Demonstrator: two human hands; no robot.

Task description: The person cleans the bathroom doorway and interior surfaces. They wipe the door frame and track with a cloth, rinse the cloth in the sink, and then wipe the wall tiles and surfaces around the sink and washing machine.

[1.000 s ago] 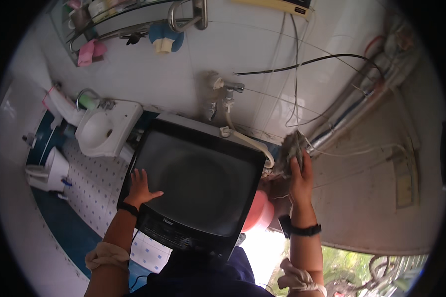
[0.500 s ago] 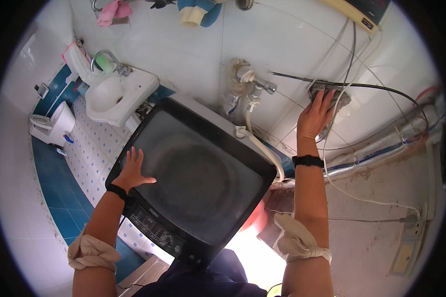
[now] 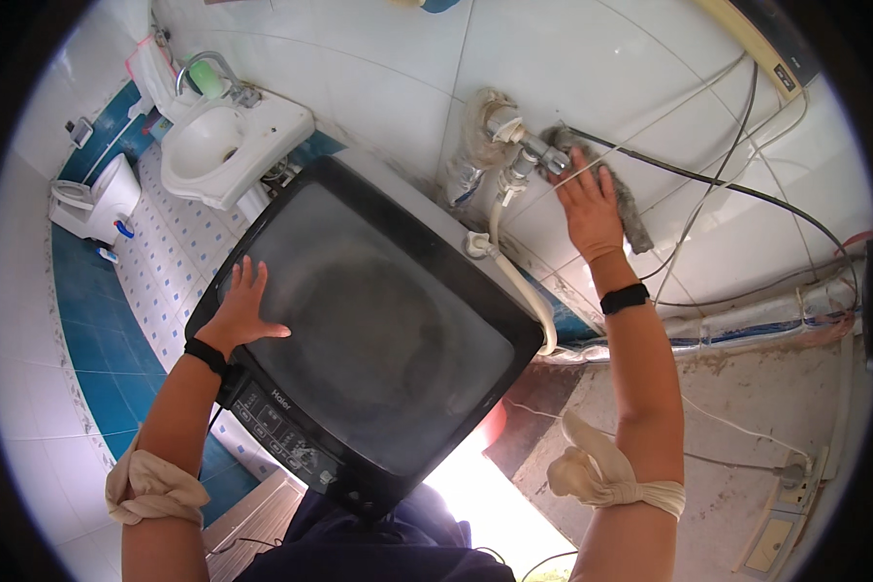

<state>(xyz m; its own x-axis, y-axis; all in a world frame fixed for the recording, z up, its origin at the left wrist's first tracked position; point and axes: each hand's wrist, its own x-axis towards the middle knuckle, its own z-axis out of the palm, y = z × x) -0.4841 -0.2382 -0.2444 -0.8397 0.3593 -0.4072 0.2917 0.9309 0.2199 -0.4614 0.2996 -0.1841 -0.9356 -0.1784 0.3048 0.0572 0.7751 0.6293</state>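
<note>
My left hand [image 3: 241,312] lies open on the left side of the washing machine's dark lid [image 3: 369,320], fingers spread and thumb out to the right. Its palm is next to the machine's button panel. At the white tiled wall, my right hand [image 3: 592,209] holds a grey rag [image 3: 623,199] pressed against the tiles, its fingers long over the cloth. Part of the rag is hidden under the fingers. The fingertips are close beside the metal tap [image 3: 543,155]. A pale hose [image 3: 524,291] runs from the tap area down behind the machine.
Black and white cables [image 3: 713,179] hang across the wall near my right arm. Foil-wrapped pipes [image 3: 727,325] run along its base. A socket strip [image 3: 791,504] is at lower right. To the left are a washbasin [image 3: 204,155] and a toilet [image 3: 107,199].
My right hand has slid the rag left along the wall, toward the tap. My left hand stays spread on the lid. The view has shifted slightly.
</note>
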